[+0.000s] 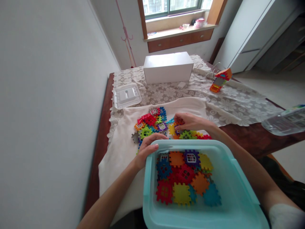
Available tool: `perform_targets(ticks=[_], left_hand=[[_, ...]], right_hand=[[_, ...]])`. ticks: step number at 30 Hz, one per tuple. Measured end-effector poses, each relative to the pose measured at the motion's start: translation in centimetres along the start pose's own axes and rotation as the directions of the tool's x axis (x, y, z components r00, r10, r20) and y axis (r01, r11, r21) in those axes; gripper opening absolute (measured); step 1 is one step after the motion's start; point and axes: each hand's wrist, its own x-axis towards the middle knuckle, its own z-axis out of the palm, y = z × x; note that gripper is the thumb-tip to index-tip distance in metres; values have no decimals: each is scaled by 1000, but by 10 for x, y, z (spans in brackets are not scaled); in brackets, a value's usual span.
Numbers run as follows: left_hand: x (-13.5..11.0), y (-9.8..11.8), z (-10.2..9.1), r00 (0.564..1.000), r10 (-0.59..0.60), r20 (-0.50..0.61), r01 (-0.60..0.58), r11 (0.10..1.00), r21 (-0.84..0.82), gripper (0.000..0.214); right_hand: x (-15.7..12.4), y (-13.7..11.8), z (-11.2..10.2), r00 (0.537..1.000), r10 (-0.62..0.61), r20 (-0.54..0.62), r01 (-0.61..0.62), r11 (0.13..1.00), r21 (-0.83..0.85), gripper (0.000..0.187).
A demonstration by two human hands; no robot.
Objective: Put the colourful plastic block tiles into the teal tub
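Note:
My left hand [148, 147] grips the far left corner of a light teal plastic bin [240, 190], thumb over its rim. Inside the bin lie several interlocking plastic tiles, among them a yellow tile [181, 194], an orange tile [200, 183] and a purple window tile [191, 157]. Beyond the rim, my right hand [188, 121] reaches into the right part of a loose tile pile, its fingers curled closed on an interlocking plastic tile that they mostly cover. A green tile [186, 135] lies just below that hand. More tiles, including a red tile [150, 120], are heaped to the left.
A white cloth [114, 171] lies under the pile on a lace-covered table [166, 93]. Farther back are a clear lid [127, 95], a white box [168, 68] and a small assembled tile structure [220, 80]. A clear plastic bottle [286, 121] is at the right edge.

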Motion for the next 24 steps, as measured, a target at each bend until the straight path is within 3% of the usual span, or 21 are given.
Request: perform_targets(ticks=[3,8,14,17,19,24], left_hand=[[0,2,1,1000,-1,7,1,1000,4,42],[0,2,1,1000,-19,5,20,1000,-19,43],[1,5,1,1000,-9,8,9,1000,12,42],[0,6,1,1000,-2,1,2,999,33,42],[0,5,0,1000,8,-6,-8,999,46,41],[-1,0,0,1000,-1,3,1,1000,23,43]], right_hand=[[2,3,-1,997,-30,-66,39,989,144,35],[6,2,-2,980,25,-199,57,917,395,44],[1,-14,-7,960,2,-280,212,650,730,46],[-10,-21,-11,977,-91,-196,214,518,828,46],[-17,-26,-11,974,-213,-83,181,499,847,46],[-20,-35,-11,889,-433,151,204,669,714,37]])
